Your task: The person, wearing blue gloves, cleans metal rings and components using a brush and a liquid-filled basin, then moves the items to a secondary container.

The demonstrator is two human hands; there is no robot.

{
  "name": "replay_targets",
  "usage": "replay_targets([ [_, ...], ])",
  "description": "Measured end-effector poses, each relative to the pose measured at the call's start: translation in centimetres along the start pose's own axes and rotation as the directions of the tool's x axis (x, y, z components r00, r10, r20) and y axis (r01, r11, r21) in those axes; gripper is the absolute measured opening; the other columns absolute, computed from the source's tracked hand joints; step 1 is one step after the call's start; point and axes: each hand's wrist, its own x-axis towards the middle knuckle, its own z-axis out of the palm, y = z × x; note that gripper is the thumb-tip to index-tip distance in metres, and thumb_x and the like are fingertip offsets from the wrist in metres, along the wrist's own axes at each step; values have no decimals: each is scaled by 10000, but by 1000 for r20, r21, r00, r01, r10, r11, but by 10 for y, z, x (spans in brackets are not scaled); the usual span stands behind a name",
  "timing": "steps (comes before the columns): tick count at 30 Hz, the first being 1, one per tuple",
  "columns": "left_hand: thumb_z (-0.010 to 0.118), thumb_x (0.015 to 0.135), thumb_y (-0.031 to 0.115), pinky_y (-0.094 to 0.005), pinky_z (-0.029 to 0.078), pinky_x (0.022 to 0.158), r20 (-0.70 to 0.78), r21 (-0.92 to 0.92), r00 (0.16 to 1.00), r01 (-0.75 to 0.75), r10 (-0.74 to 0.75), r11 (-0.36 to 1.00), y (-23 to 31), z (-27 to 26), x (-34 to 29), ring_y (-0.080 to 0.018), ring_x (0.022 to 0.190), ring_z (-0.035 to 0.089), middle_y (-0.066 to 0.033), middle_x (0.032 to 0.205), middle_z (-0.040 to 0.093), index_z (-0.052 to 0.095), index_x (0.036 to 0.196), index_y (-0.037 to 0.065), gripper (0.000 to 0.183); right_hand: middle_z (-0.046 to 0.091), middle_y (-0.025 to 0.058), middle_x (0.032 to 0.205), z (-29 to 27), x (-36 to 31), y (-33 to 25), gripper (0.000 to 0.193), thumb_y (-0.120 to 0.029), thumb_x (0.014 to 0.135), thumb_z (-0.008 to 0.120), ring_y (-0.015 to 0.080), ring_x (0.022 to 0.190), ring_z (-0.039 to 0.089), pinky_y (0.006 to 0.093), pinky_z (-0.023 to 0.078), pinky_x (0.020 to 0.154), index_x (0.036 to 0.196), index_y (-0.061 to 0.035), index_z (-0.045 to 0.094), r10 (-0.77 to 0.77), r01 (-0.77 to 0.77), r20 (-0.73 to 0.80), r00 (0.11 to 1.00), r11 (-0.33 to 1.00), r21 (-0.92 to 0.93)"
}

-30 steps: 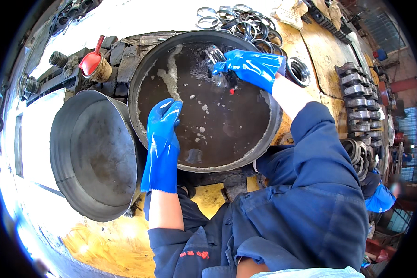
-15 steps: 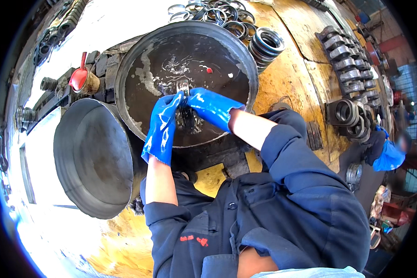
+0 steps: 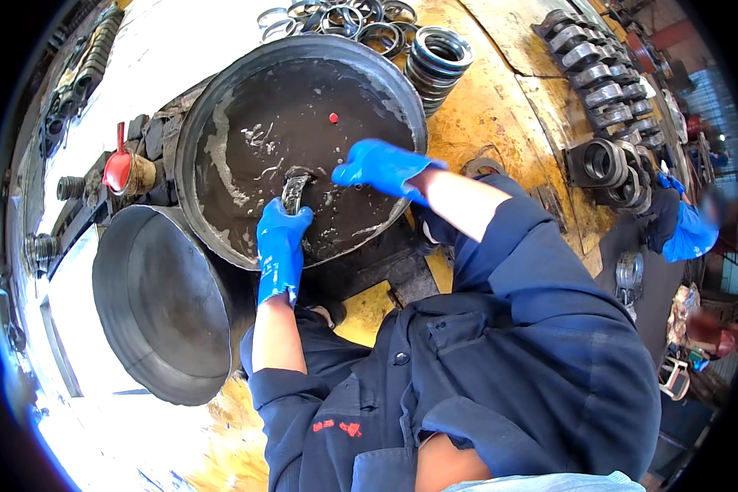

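While my left hand [image 3: 280, 243] keeps its thumb and fingers closed on the lower end of a curved metal piece [image 3: 294, 193], my right hand [image 3: 375, 168] hangs over the dark liquid [image 3: 299, 102] just to the right of it, apart from the metal. The fingers of that right glove are bunched together, and I cannot tell whether anything is pinched between them. The metal piece is near the middle of the frame, inside the round basin [image 3: 295, 49], shiny and wet, with ripples and flecks around it; how much of it is under the surface I can't make out. I judge the step in hand to be wetting or rinsing this piece. As I see it, the next move calls for a firm hold from the left, since wet gloves on wet metal are likely to slip. A small red bit [image 3: 334, 118] lies on the liquid above my right hand, and a stack of rings [image 3: 441, 59] stands beyond the basin's upper right rim.
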Motion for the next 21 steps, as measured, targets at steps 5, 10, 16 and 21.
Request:
replay_targets([
  [5, 751, 843, 369, -471, 544, 871, -28, 110, 998, 64, -61, 992, 4, -11, -6, -403, 1008, 720, -250, 1070, 742, 675, 1219, 3, 530, 719, 231, 878, -65, 33, 18, 603, -483, 860, 793, 272, 777, 645, 435, 511, 796, 1113, 63, 752, 272, -277, -55, 961, 956, -95],
  [10, 740, 839, 356, -509, 554, 971, -11, 302, 991, 131, -134, 944, 4, -2, 10, -441, 1127, 687, -259, 1216, 707, 655, 1225, 8, 527, 727, 213, 1133, -39, 83, 37, 645, -529, 823, 815, 328, 1010, 676, 448, 518, 922, 1173, 11, 763, 235, -236, -45, 971, 971, -22],
  [16, 765, 854, 328, -493, 562, 947, 34, 433, 996, 58, -81, 899, 3, -10, 10, -424, 1095, 697, -228, 1186, 718, 665, 1182, 44, 445, 581, 135, 1536, 7, 143, 0, 655, -574, 946, 623, 329, 1398, 558, 483, 425, 1147, 1466, -176, 621, 433, -427, 61, 899, 900, -87],
  [21, 785, 846, 335, -481, 558, 974, 196, 483, 981, -97, 1, 870, 28, 28, 30, -402, 1118, 702, -204, 1197, 726, 666, 1221, 78, 469, 592, 174, 1509, 8, 143, 84, 621, -513, 992, 555, 385, 1374, 567, 511, 431, 1139, 1463, -111, 603, 522, -521, -9, 853, 850, -83],
])
